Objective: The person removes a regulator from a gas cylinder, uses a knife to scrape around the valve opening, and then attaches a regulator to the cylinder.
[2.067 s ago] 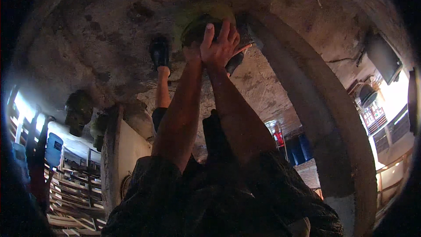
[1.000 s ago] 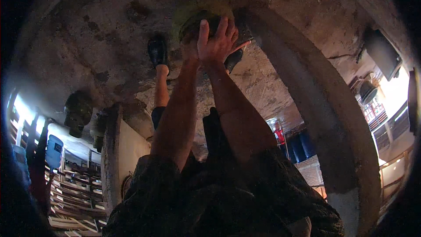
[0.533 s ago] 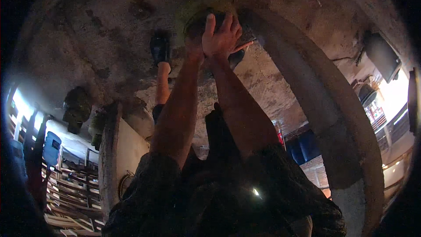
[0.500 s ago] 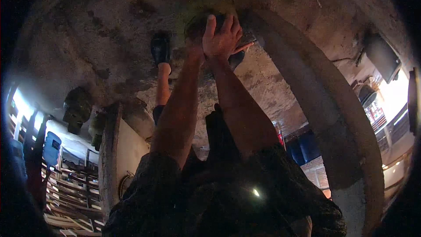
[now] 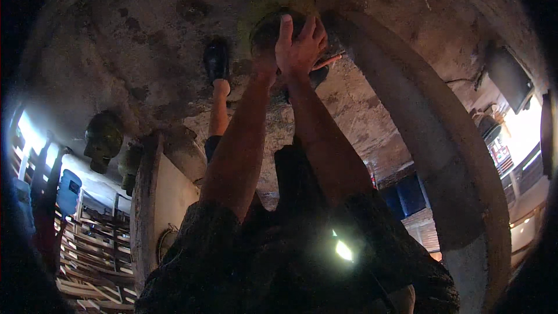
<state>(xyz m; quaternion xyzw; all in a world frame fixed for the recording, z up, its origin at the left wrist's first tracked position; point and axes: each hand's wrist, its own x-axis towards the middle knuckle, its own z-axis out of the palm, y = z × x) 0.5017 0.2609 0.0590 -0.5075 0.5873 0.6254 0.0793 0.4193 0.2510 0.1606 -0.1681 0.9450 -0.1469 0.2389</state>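
Note:
Both my forearms stretch forward over a dirty, stained floor. My right hand [image 5: 299, 46] is raised with thumb and fingers apart, and nothing shows in its grasp. It overlaps my left hand [image 5: 264, 68], whose fingers are lost in shadow. Just past them lies a dark, round shape [image 5: 264, 34] with a dull greenish band around it; I cannot make out what it is. A thin orange-brown stick [image 5: 328, 61] pokes out beside my right wrist. My foot in a black shoe [image 5: 217, 58] stands to the left, and a second dark shoe [image 5: 318, 75] is partly hidden behind my right hand.
A thick, curved concrete ledge [image 5: 418, 110] runs along the right. Dark rounded containers [image 5: 104, 136] stand at the left near a low wall [image 5: 174, 189]. Stacked wooden slats [image 5: 93, 256] and a blue jug [image 5: 68, 192] are at lower left.
Both hands have shifted slightly to the right in the view. The thumb and fingers of my right hand look a little further apart. A bright spot over my dark clothing has grown.

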